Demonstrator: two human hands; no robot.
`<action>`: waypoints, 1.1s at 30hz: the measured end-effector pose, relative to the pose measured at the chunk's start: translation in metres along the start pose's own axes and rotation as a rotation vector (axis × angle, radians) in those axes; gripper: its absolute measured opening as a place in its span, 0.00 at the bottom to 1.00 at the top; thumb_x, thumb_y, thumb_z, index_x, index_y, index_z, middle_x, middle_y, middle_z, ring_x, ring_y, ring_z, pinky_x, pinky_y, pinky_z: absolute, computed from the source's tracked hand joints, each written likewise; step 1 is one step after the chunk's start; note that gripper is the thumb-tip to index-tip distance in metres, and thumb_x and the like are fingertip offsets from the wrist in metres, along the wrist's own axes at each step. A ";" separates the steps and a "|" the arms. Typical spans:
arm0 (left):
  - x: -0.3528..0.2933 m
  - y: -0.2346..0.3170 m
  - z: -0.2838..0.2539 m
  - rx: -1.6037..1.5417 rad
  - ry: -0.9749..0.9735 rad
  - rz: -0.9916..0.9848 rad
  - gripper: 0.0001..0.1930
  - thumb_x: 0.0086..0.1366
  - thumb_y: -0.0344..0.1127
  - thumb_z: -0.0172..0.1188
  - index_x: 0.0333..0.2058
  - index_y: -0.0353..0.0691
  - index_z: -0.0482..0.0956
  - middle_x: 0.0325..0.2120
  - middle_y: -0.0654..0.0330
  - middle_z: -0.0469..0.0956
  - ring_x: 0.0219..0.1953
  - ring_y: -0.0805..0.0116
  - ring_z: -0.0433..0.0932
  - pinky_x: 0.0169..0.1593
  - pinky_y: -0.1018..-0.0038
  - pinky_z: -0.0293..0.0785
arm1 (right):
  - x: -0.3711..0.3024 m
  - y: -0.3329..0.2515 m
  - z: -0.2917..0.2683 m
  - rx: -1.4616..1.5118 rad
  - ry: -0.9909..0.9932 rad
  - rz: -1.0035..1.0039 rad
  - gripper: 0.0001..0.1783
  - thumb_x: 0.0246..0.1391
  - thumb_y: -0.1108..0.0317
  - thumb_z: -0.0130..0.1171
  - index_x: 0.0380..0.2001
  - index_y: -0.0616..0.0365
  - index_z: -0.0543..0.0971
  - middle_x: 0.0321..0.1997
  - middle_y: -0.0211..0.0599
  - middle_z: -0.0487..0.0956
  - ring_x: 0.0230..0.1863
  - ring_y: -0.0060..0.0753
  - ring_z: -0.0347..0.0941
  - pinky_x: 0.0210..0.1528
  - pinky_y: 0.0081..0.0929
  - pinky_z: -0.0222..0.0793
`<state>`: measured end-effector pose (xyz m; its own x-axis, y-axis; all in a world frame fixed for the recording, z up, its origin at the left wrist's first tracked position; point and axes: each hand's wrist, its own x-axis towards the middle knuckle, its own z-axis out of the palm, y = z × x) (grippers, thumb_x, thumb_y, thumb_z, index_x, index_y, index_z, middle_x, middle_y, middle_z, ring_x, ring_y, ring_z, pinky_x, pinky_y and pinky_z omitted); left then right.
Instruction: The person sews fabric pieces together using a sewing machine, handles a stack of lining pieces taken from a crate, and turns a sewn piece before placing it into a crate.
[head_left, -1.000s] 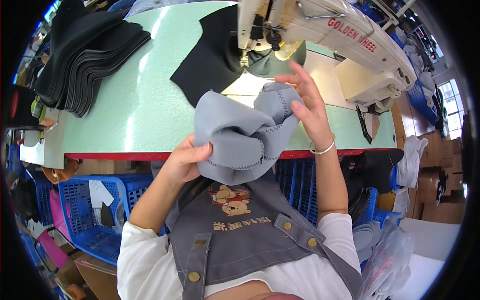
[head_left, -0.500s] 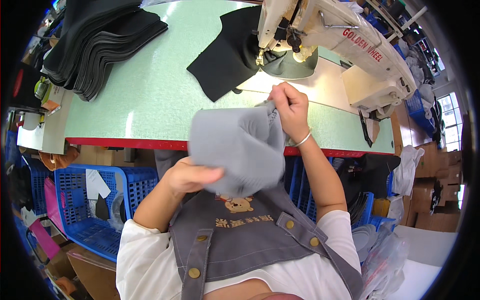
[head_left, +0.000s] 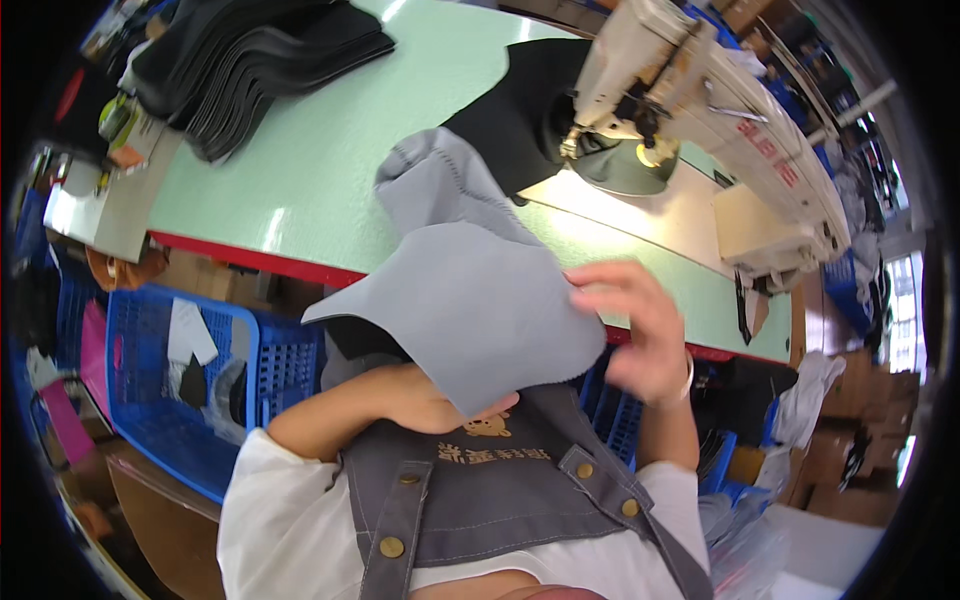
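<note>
Fabric [head_left: 480, 300], grey and seam-stitched, up before the apron [head_left: 470, 510], its far end over the green table [head_left: 300, 170]! Looks light, soft, springy, hardly fragile; free edges or seams should pinch best. 2 hands close in: left hand [head_left: 430, 400] underneath, fingers mostly hidden, can't tell if they clamp; right hand [head_left: 640, 330], blurred, fingers and thumb apart at the right edge, contact unclear. Red table edge [head_left: 250, 257] runs behind; open tabletop between black stack [head_left: 260, 70] and dark piece [head_left: 520, 110] at the sewing machine [head_left: 635, 50].
</note>
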<state>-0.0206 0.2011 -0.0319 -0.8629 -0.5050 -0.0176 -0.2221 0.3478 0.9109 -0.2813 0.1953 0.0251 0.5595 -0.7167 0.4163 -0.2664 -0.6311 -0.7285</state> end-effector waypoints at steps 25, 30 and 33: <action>0.087 -0.055 0.009 0.905 0.743 0.131 0.24 0.64 0.30 0.51 0.59 0.30 0.65 0.55 0.47 0.69 0.53 0.66 0.72 0.52 0.74 0.71 | -0.060 0.049 0.152 -0.378 -0.099 -0.427 0.08 0.41 0.70 0.63 0.29 0.55 0.80 0.30 0.24 0.70 0.31 0.25 0.66 0.36 0.25 0.62; 0.094 -0.054 0.014 0.874 0.670 0.157 0.23 0.63 0.31 0.52 0.57 0.31 0.67 0.55 0.48 0.70 0.53 0.65 0.72 0.53 0.72 0.71 | -0.055 0.061 0.143 -0.375 -0.128 -0.365 0.07 0.44 0.69 0.61 0.30 0.54 0.81 0.36 0.27 0.75 0.41 0.26 0.72 0.44 0.27 0.67; 0.085 -0.055 0.019 0.845 0.611 0.178 0.23 0.62 0.32 0.53 0.56 0.32 0.68 0.55 0.48 0.70 0.54 0.64 0.72 0.54 0.71 0.70 | -0.042 0.043 0.114 -0.335 -0.197 -0.234 0.08 0.45 0.63 0.64 0.29 0.53 0.81 0.34 0.28 0.77 0.40 0.30 0.74 0.40 0.27 0.69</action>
<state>-0.0902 0.1546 -0.0911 -0.5910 -0.6230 0.5125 -0.5614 0.7738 0.2932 -0.2267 0.2318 -0.0856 0.7650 -0.4933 0.4140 -0.3355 -0.8541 -0.3975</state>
